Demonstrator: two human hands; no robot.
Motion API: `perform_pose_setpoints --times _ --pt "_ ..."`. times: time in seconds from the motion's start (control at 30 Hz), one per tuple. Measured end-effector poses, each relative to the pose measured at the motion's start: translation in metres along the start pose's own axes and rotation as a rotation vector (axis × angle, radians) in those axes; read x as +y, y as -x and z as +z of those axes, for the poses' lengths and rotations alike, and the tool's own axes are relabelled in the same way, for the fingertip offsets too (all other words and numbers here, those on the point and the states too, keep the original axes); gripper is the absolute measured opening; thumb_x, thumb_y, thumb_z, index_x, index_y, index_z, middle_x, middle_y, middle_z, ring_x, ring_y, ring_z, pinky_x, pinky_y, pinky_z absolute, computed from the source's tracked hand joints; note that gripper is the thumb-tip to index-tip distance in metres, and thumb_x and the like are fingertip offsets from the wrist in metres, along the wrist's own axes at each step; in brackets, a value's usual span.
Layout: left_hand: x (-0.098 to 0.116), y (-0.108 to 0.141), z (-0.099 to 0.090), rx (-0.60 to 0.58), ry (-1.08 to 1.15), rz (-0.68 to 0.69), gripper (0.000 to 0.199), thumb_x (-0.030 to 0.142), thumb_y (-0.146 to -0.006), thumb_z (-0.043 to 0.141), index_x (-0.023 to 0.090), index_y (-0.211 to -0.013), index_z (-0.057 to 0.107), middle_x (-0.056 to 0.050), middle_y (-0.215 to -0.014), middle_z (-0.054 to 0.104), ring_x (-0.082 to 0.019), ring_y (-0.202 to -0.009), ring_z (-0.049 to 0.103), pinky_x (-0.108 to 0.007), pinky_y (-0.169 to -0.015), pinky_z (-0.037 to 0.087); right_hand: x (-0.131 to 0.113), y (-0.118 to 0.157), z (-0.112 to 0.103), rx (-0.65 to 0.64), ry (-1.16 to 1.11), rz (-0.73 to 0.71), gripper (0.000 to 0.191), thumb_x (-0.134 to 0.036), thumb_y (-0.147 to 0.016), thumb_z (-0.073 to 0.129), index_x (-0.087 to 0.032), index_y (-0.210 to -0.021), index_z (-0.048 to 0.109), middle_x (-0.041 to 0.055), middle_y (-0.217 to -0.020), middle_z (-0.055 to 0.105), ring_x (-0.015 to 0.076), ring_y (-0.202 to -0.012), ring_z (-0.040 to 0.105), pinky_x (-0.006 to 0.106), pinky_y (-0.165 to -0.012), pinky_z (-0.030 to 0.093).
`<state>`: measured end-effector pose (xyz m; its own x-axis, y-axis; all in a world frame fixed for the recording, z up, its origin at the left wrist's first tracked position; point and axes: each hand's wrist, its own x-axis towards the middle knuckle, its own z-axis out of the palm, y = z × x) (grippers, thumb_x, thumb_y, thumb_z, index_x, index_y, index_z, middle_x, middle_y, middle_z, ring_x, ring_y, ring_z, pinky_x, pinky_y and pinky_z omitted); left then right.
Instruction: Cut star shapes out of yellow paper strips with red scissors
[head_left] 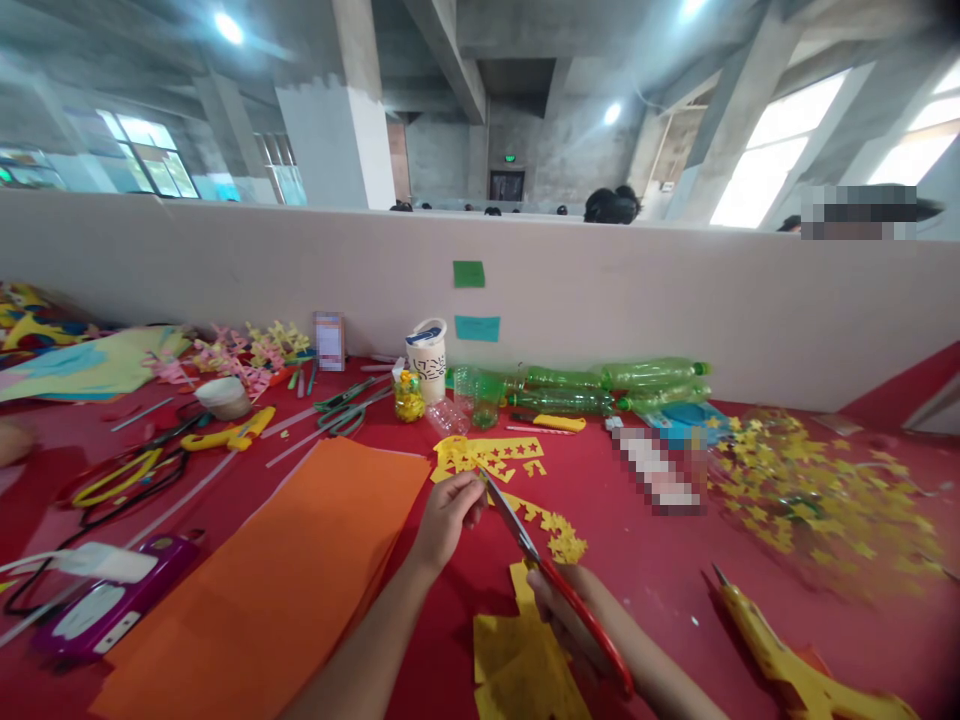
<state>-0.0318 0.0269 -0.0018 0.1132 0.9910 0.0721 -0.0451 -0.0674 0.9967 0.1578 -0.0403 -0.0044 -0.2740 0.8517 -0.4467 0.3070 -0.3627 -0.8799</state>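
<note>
My left hand (pixel 455 507) is closed in a pinch above the red table, at the tips of the scissors. A small yellow piece shows at its fingertips, too small to make out well. My right hand (pixel 574 605) is wrapped round the red handles of the scissors (pixel 525 535), whose blades point up and left to the left fingers. Behind the hands lie yellow strips with star-shaped holes (pixel 517 448) and a small heap of yellow cut pieces (pixel 566 540). Yellow sheets (pixel 517 660) lie below the right hand. Orange sheets (pixel 300 560) lie to the left.
Green plastic bottles (pixel 652 375) and a white cup (pixel 427 360) stand or lie by the partition (pixel 300 260). Yellow star branches (pixel 810 500) and a yellow glue gun (pixel 795 660) are on the right. At left are a purple power strip (pixel 112 610) and another glue gun (pixel 232 432).
</note>
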Motion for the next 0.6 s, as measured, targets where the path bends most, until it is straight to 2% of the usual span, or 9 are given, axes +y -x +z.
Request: perform_pose_setpoints --times 0.13,0.27,0.33,0.43,0.5,0.6 --pt "0.0 -0.001 0.0 -0.06 -0.035 -0.05 0.031 0.039 -0.084 0.049 0.017 -0.062 0.052 0.003 -0.051 0.045 -0.01 -0.049 0.042 -0.022 -0.049 0.032 -0.004 -0.001 -0.007 0.064 -0.063 -0.041 0.052 -0.069 -0.078 0.047 -0.02 -0.061 0.042 -0.0107 -0.037 0.029 0.0046 -0.03 0.024 0.018 -0.032 0.016" --pt "-0.003 0.0 0.007 -0.262 -0.221 -0.11 0.031 0.042 -0.083 0.047 0.018 -0.062 0.051 0.003 -0.054 0.046 -0.012 -0.051 0.043 -0.023 -0.051 0.031 -0.011 -0.002 -0.028 0.14 -0.159 -0.088 0.048 -0.065 -0.083 0.045 -0.021 -0.064 0.041 -0.0108 -0.038 0.033 0.0056 -0.026 0.028 0.018 -0.028 0.021" --pt "-0.005 0.0 0.016 -0.325 -0.384 -0.052 0.032 0.041 -0.084 0.045 0.019 -0.06 0.047 0.003 -0.055 0.044 -0.013 -0.052 0.041 -0.024 -0.052 0.029 -0.012 -0.003 -0.038 0.178 -0.184 -0.141 0.048 -0.064 -0.085 0.043 -0.021 -0.064 0.042 -0.011 -0.036 0.033 0.0061 -0.024 0.029 0.019 -0.028 0.023" --pt "-0.009 0.0 0.032 -0.351 -0.6 0.1 0.031 0.034 -0.082 0.047 0.02 -0.055 0.045 0.0 -0.06 0.045 -0.015 -0.056 0.04 -0.027 -0.053 0.025 -0.012 -0.005 -0.046 0.211 -0.212 -0.145 0.047 -0.064 -0.083 0.045 -0.021 -0.063 0.042 -0.011 -0.034 0.033 0.0065 -0.024 0.029 0.019 -0.027 0.025" --pt "-0.012 0.0 0.046 -0.393 -0.593 0.127 0.026 0.026 -0.076 0.053 0.02 -0.051 0.046 -0.002 -0.064 0.049 -0.016 -0.059 0.041 -0.029 -0.056 0.027 -0.011 -0.006 -0.047 0.213 -0.234 -0.132 0.047 -0.064 -0.081 0.046 -0.021 -0.064 0.043 -0.0113 -0.035 0.034 0.0062 -0.024 0.029 0.018 -0.026 0.025" --pt "-0.018 -0.003 0.067 -0.399 -0.401 0.074 0.027 0.015 -0.062 0.062 0.021 -0.043 0.042 -0.001 -0.054 0.045 -0.017 -0.057 0.04 -0.032 -0.062 0.03 -0.01 -0.006 -0.046 0.191 -0.227 -0.133 0.046 -0.064 -0.081 0.047 -0.021 -0.065 0.044 -0.0116 -0.033 0.034 0.0065 -0.023 0.029 0.018 -0.026 0.024"
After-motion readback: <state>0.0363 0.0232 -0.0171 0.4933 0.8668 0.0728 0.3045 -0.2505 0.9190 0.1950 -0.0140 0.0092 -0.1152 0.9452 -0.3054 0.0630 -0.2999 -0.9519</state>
